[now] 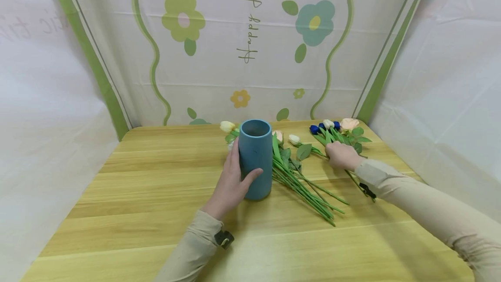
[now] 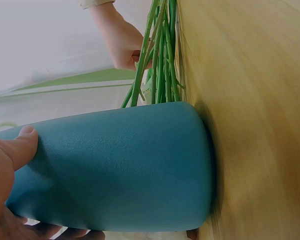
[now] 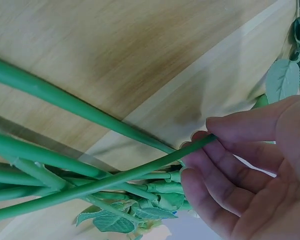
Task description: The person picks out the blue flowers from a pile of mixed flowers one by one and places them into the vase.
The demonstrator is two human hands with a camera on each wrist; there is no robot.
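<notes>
A tall, smooth, blue-grey cylindrical vase (image 1: pixel 256 169) stands upright near the middle of the tabletop of pale yellow-brown wood grain (image 1: pixel 137 212), its round mouth facing up. The person's left hand (image 1: pixel 230 177) holds it from the left side, fingers curved round the wall and thumb laid across the front, spread about as wide as the vase itself. Just to the right of the vase, partly hidden by it, lies a bundle of slim green artificial stems (image 1: pixel 301 189) fanning toward the near right, with a pale peach rose (image 1: pixel 278 136) at its far end; a cream tulip with a rounded head (image 1: pixel 227 126) shows past the vase's other side. Farther right, a white tulip bud (image 1: pixel 294 139) lies between that bundle and the person's right hand (image 1: pixel 342 156), which reaches down over a second group of flowers. There the thumb and forefinger are nearly together, pinching one thin green stem (image 3: pixel 120 178), the other fingers loosely bent (which bloom it belongs to, I cannot tell). Beyond that hand lie deep blue flowers (image 1: pixel 314 129) and a large peach rose with green leaves (image 1: pixel 349 124). Beige sleeves (image 1: pixel 426 203) cover both arms, and a white fabric backdrop printed with flowers (image 1: pixel 219 68) hangs behind the tabletop.
</notes>
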